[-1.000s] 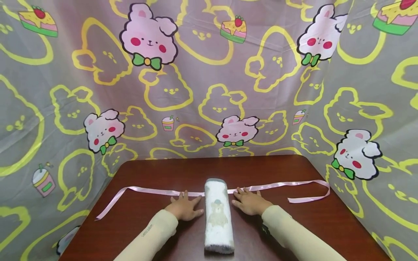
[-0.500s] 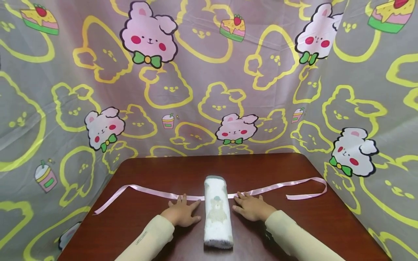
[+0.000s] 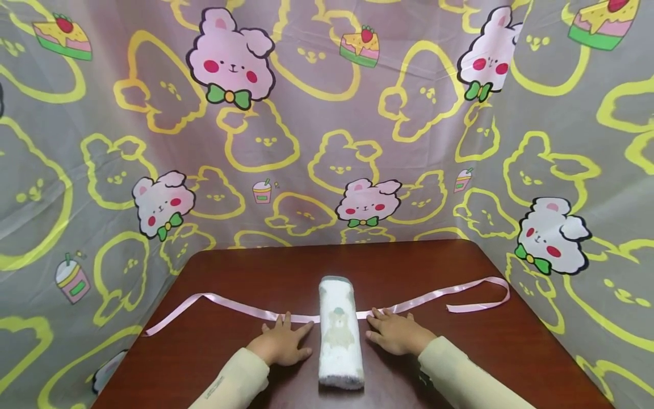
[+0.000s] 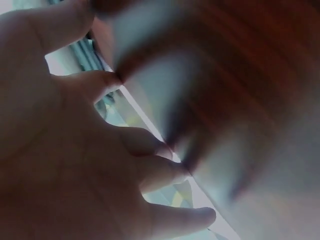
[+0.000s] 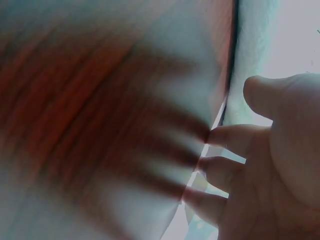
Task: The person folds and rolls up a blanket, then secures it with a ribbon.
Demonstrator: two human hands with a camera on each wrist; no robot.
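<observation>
A rolled white towel with a bear print lies lengthwise in the middle of the table, over a long pink ribbon. To its left, my left hand has its fingers spread, fingertips on the ribbon. My right hand lies on the other side of the roll, its straight fingers pressing the ribbon too. In the left wrist view, the fingertips of the left hand meet the ribbon along the tabletop. The right wrist view has the right hand touching it beside the towel's edge. The ribbon's stretch beneath the towel is hidden.
The brown tabletop has rounded far corners. A grey curtain with cartoon rabbits encloses the back and both sides. The ribbon's right end curls back near the table's right edge; its left end reaches the left edge.
Both hands have slid nearer to the person, drawing the ribbon's middle along, so it now dips in a curve at the towel. The towel has stayed nearly in place.
</observation>
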